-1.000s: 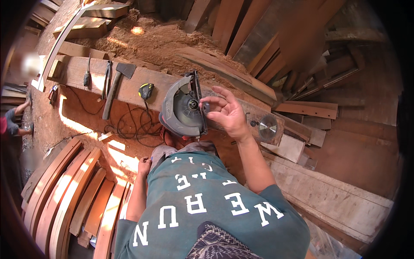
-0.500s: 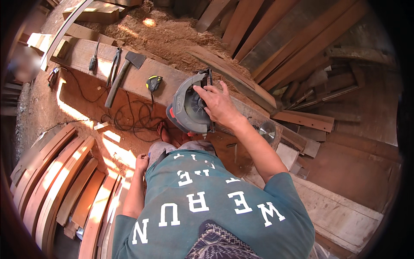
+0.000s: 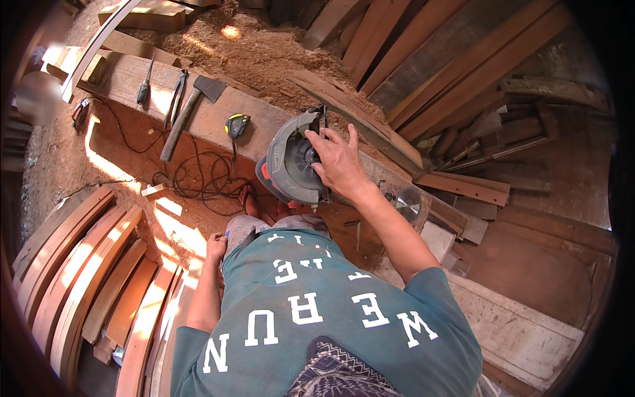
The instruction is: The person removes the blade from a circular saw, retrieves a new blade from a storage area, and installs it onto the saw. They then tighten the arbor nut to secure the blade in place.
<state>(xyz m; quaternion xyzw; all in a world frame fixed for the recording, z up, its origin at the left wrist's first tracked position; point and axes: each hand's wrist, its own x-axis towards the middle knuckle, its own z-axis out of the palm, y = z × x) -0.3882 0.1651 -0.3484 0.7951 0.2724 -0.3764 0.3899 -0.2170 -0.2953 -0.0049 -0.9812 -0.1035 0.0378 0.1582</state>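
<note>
A grey circular saw [image 3: 286,159] with red parts stands tilted at the near edge of the wooden bench, in front of my legs. My right hand [image 3: 340,162] reaches over its right side, fingers spread, thumb and forefinger touching the round blade area. Whether they pinch anything there is not plain. My left hand [image 3: 216,246] hangs beside my left hip, its fingers curled; whatever may be inside is hidden. Farther along the bench lie a yellow-and-black tape measure [image 3: 236,126], an axe-like hammer [image 3: 192,116], pincers [image 3: 175,99] and a screwdriver [image 3: 145,85].
A loose saw blade [image 3: 408,202] lies on the bench to the right of my forearm. Black cable [image 3: 198,182] coils on the dirt floor. Curved wooden pieces [image 3: 86,284] are stacked at the left, and long boards [image 3: 456,63] lean at the far right beside sawdust [image 3: 258,53].
My right hand has shifted slightly right on the saw, its fingers opening out a little. The saw has moved slightly right in view; my left hand stays by my hip.
</note>
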